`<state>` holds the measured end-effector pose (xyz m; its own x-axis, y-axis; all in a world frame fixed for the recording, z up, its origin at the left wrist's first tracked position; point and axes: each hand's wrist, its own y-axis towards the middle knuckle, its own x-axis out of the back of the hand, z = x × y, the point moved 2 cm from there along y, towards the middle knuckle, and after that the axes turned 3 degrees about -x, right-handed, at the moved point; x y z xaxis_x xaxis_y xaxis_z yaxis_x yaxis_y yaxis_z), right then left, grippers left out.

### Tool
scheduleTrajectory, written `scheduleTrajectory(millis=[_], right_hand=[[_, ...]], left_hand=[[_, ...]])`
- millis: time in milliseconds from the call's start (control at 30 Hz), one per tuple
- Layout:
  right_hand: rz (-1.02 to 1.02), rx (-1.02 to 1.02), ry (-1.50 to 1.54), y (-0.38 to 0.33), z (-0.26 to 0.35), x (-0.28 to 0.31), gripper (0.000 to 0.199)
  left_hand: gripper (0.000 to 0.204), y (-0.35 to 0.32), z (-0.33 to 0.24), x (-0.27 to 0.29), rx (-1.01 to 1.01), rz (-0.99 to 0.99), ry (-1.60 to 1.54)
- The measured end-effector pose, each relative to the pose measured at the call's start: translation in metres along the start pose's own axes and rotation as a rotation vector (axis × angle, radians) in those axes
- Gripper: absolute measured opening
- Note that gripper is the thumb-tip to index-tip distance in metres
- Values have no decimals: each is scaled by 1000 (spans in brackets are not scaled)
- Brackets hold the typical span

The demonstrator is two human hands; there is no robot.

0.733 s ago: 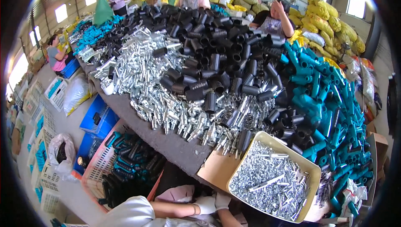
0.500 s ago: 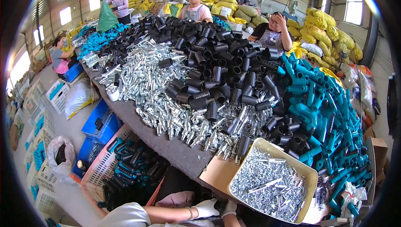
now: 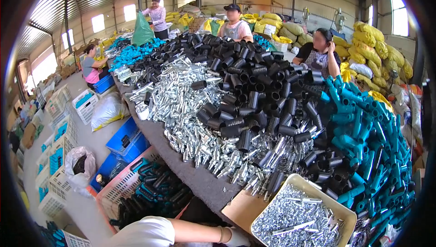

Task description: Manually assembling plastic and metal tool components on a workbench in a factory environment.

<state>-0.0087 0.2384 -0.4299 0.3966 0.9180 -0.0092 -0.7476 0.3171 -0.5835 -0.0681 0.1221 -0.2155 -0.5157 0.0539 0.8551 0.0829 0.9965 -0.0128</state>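
- The person's gloved hand [image 3: 236,237] lies at the bottom edge of the view, at the end of a bare forearm that comes out of a white sleeve [image 3: 145,232] on the left. Which hand it is and whether its fingers are clenched or released cannot be told, since only the wrist and part of the white glove show. No second hand of the person is in view.
- Nearest to it, just to its right, stands one cream rectangular plastic tray [image 3: 345,204] heaped with small shiny metal fittings [image 3: 295,222], too many to count. The tray sits at the near corner of the table, on a flat piece of brown cardboard [image 3: 240,208].
- The long table with a dark grey felt top [image 3: 181,165] shows a bare strip along its left edge. The rest is covered.
- Beyond the tray lie three big heaps: bright silver metal sleeves [image 3: 181,97], black plastic tube pieces [image 3: 254,92] and teal plastic tube fittings [image 3: 368,129] on the right.
- Left of the table edge, one pink openwork plastic crate [image 3: 113,190] holds black and teal handles, with one blue plastic crate [image 3: 129,140] just behind it.
- Four other people [image 3: 234,22] work at the far side of the table.
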Motion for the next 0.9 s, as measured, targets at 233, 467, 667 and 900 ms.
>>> scheduleTrajectory(millis=[233,467,667,900], right_hand=[[-98,-66,-139,-21,-20,20,57],[-222,465,-1108,-90,107,-46,45],[-93,156,-858,-114,124,-8,55],[-251,78,-1065,-88,74,-13,51]], left_hand=[[41,-39,-44,16,462,-27,-343],[31,-43,13,-107,798,-170,-503],[50,-29,-52,16,714,38,-348],[42,-21,-51,-27,842,-98,-365]])
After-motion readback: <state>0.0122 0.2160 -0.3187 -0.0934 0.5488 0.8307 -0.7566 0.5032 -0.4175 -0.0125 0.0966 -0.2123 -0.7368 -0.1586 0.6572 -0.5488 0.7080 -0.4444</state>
